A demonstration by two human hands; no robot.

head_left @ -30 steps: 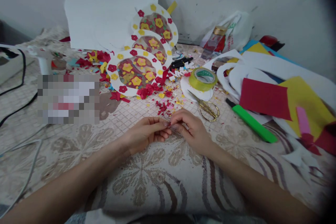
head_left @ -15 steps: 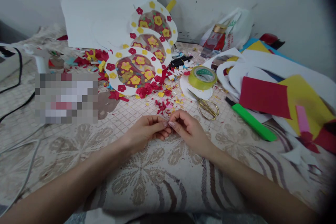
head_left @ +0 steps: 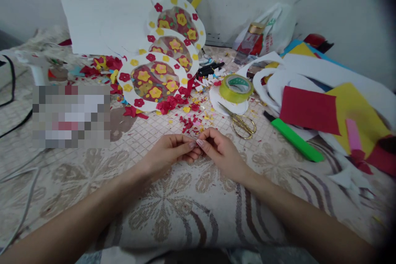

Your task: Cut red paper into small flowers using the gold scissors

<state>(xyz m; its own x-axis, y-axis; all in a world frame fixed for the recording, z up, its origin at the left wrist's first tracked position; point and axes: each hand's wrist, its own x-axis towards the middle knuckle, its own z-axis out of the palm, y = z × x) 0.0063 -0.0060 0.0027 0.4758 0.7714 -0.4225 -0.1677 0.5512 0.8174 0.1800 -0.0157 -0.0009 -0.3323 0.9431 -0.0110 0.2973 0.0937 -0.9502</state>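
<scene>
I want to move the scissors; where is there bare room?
Bare tablecloth lies just nearer than the left hand and right hand, and between the right hand and green tool. Beyond the hands, paper scraps, tape and flowered discs crowd it.

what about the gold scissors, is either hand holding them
No, the scissors lie by the yellow tape, apart from the left hand and right hand.

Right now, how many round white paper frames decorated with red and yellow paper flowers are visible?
3, overlapping: the front frame, the middle frame partly behind it, and the rear frame farthest back. Others may be hidden behind them.
</scene>
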